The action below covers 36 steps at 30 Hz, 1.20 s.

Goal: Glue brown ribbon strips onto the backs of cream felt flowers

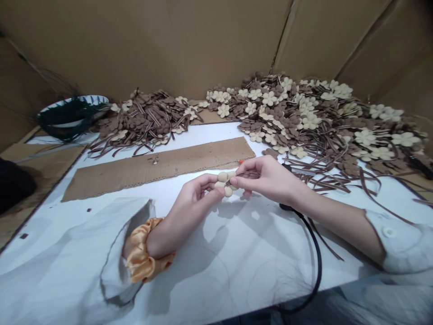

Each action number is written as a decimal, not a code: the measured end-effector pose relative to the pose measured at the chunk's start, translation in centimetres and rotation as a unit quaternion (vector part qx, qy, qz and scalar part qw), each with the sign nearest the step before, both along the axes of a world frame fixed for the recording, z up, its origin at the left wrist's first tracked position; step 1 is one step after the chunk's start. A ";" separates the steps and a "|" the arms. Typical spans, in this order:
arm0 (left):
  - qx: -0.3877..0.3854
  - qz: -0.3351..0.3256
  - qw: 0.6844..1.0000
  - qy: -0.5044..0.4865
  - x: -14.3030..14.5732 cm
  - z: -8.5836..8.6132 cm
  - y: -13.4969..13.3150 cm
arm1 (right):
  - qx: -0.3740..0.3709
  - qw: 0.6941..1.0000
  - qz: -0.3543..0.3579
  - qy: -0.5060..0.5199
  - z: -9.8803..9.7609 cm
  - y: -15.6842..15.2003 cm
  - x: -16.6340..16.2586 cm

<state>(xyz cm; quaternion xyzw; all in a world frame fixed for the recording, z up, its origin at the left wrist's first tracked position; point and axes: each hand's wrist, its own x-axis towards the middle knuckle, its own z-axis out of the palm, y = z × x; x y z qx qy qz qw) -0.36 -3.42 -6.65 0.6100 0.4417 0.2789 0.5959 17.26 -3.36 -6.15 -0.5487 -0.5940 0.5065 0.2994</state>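
Nearest the camera, at lower left, lies the loose white left sleeve (pixel 64 257), its cuff open around the forearm. An orange satin scrunchie (pixel 144 248) circles the left wrist. The left hand (pixel 194 198) pinches a cream flower (pixel 228 192) by its left edge, thumb in front and fingers behind. The right hand (pixel 270 180) is closed to a narrow pinch at the flower's right side, thumb and forefinger on a thin brown striped ribbon (pixel 228 183) that lies against the flower's middle. The flower is held above the white work surface (pixel 189 298), between the two hands; whether the ribbon is fastened to it cannot be told.

A small orange tip (pixel 241 161) shows just beyond the right fingers; its body is hidden. A black cable (pixel 318 257) curves below the right forearm. Beyond the hands, a brown cardboard strip (pixel 155 164) lies slantwise. Loose ribbons (pixel 324 183) lie at right, before a large heap of brown and cream flowers (pixel 304 117). A smaller, mostly brown heap (pixel 145 119) with ribbons lies at left. Beside it, a blue-and-white bowl (pixel 98 100) bears dark green stringy material (pixel 67 113). Cardboard walls (pixel 169 45) stand behind.
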 end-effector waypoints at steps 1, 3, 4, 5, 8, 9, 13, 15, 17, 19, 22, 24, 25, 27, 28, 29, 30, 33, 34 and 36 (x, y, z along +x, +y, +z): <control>0.008 0.001 1.000 -0.003 0.0 -0.1 0.1 | 0.001 1.000 -0.007 -0.002 0.0 0.0 0.0; 0.012 0.011 1.000 -0.001 -0.1 -0.4 0.2 | 0.000 1.000 -0.013 0.003 0.1 -0.1 0.0; 0.012 0.020 1.000 0.002 -0.1 -0.5 0.3 | -0.001 1.000 -0.013 0.009 0.1 -0.1 0.0; 0.012 0.025 1.000 0.007 -0.1 -0.6 0.3 | -0.003 1.000 -0.012 0.014 0.1 -0.1 -0.1; 0.013 0.026 0.999 0.027 0.0 -0.6 0.3 | -0.014 0.999 -0.013 0.027 0.1 -0.3 -0.2; 0.014 0.022 0.999 0.037 0.0 -0.6 0.3 | -0.018 0.999 -0.015 0.030 0.1 -0.3 -0.3; 0.009 0.024 0.998 0.062 0.0 -0.5 0.2 | -0.018 0.999 -0.014 0.039 0.1 -0.6 -0.6; 0.007 0.029 0.998 0.062 -0.1 -0.6 0.2 | -0.011 0.999 -0.009 0.042 0.1 -0.8 -0.7; 0.003 0.036 0.997 0.061 -0.1 -0.6 0.2 | -0.003 0.999 -0.015 0.048 0.2 -0.8 -0.8; -0.002 0.045 0.997 0.059 -0.1 -0.6 0.1 | 0.014 0.998 -0.026 0.049 0.2 -0.8 -0.8; -0.013 0.058 0.997 0.048 -0.1 -0.5 0.0 | 0.040 0.998 -0.021 0.039 0.2 -0.7 -0.6; -0.022 0.063 0.997 0.038 -0.1 -0.5 0.1 | 0.046 0.998 -0.014 0.026 0.2 -0.5 -0.5; -0.026 0.062 0.997 0.034 -0.1 -0.5 0.1 | 0.048 0.999 -0.016 0.019 0.2 -0.4 -0.4; -0.032 0.057 0.998 0.026 -0.2 -0.6 0.2 | 0.047 0.999 -0.019 0.013 0.1 -0.2 -0.1; -0.032 0.054 0.998 0.023 -0.3 -0.6 0.3 | 0.045 0.999 -0.021 0.015 0.1 -0.1 0.0; -0.030 0.054 0.998 0.020 -0.3 -0.6 0.4 | 0.042 0.999 -0.022 0.020 0.0 0.1 0.1; -0.026 0.058 0.998 0.017 -0.4 -0.6 0.5 | 0.039 0.999 -0.022 0.028 0.0 0.2 0.2; -0.016 0.077 0.997 0.008 -0.6 -0.6 0.6 | 0.037 0.997 -0.025 0.057 -0.2 0.3 0.4; -0.015 0.083 0.996 0.005 -0.6 -0.6 0.6 | 0.038 0.997 -0.028 0.064 -0.3 0.4 0.5; -0.018 0.091 0.996 -0.002 -0.7 -0.7 0.6 | 0.043 0.996 -0.041 0.072 -0.4 0.4 0.5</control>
